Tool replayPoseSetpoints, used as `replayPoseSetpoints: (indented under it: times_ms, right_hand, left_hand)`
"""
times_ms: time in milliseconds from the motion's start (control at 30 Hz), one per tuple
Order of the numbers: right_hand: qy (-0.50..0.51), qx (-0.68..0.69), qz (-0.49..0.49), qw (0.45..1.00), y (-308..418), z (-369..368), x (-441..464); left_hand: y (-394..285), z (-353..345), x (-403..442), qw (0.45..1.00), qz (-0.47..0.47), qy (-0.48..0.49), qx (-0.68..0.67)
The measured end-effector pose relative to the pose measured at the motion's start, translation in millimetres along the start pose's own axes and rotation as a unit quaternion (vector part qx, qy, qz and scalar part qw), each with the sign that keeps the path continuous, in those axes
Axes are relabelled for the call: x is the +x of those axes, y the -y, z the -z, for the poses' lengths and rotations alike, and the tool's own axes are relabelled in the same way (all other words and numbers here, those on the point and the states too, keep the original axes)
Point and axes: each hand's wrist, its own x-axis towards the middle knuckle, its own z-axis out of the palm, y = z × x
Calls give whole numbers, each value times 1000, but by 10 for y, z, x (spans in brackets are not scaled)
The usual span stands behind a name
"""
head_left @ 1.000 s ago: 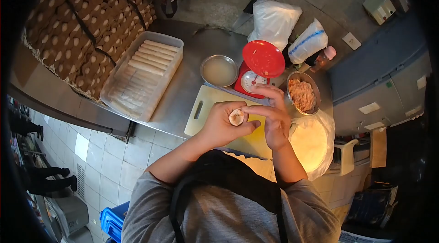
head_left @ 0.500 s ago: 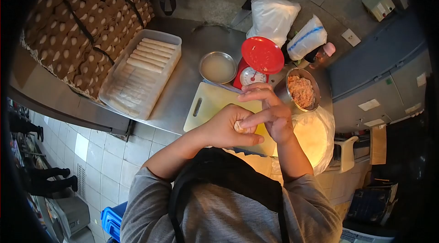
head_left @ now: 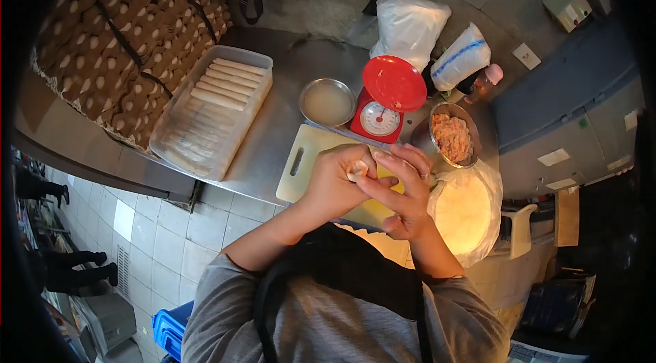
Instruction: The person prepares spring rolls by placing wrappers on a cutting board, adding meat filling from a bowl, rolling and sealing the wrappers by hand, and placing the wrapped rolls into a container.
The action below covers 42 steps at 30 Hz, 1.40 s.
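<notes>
1. Head view: left hand (head_left: 335, 184) curls around a pale roll (head_left: 356, 170), over the cutting board (head_left: 294, 184); right hand (head_left: 404, 193), fingers spread, is at its end.
2. Seemingly done: rolls (head_left: 224, 84) in the plastic tub (head_left: 250, 120), left. Undone: the held roll; orange mixture (head_left: 451, 136) sits in the steel bowl (head_left: 423, 136), right.
3. Steel counter (head_left: 279, 114), red scale (head_left: 378, 132); tiled floor (head_left: 208, 226), near left.

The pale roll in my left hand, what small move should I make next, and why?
I'd probably press the exposed end of the pale roll gently with a finger of the right hand. The left hand is closed around the roll, steadying it, its end shows at the grip, and the right hand's fingers are already close by.
</notes>
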Motion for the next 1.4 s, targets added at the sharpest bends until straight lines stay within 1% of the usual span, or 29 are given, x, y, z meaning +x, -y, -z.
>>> replayPoseSetpoints:
  times_ms: [100,133,200,300,333,400,500,533,633,733,767,800,867,967,1067,1167,1200,1300,1400]
  right_hand:
    - [18,-52,-24,998,54,-50,-14]
    - [23,-67,-29,997,61,-54,-12]
    - [20,-41,-28,999,24,-80,-22]
    - [15,19,-41,999,51,-19,-10]
    - [14,44,-45,998,66,2,2]
    - [32,-17,-36,999,133,-30,-18]
    - [39,-78,-23,996,162,-96,-23]
    - [38,-93,-18,995,150,-113,-25]
    - [44,-52,-24,997,63,-135,12]
    - [15,-19,-41,999,102,-87,7]
    - [40,-59,-15,997,147,-79,-33]
    - [46,-94,-9,994,169,-101,-44]
    - [57,-163,2,985,211,-179,-50]
    - [37,-181,-11,983,230,-220,-35]
    - [45,-166,-32,985,229,-202,12]
    - [11,-106,-52,993,230,-170,44]
    - [22,-118,-44,992,220,-175,44]
    - [46,-150,-17,987,172,-213,42]
    - [49,-81,-50,994,63,-174,82]
  left_hand:
    - [37,-30,17,992,-56,-62,93]
    - [78,-51,23,990,-75,-76,97]
    - [160,-98,11,983,-109,-101,106]
    - [103,-85,36,986,-112,-90,80]
    - [94,-62,39,989,-88,-85,84]
    - [84,-9,29,992,-40,-76,92]
    - [121,-31,51,987,-75,-104,99]
    - [163,-34,53,989,-67,-107,83]
    - [242,-50,54,991,-45,-115,47]
    - [239,-62,92,989,-20,-134,51]
    - [251,-55,103,988,-10,-143,60]
    - [258,-52,109,986,0,-151,69]
    - [253,-65,122,985,-18,-163,60]
    - [276,-70,128,980,-62,-176,77]
    - [287,-53,134,970,-108,-179,124]
    - [254,-26,149,958,-157,-180,156]
    - [241,-24,152,954,-173,-182,163]
    - [245,-43,168,954,-143,-194,178]
    - [354,-21,204,962,-128,-173,166]
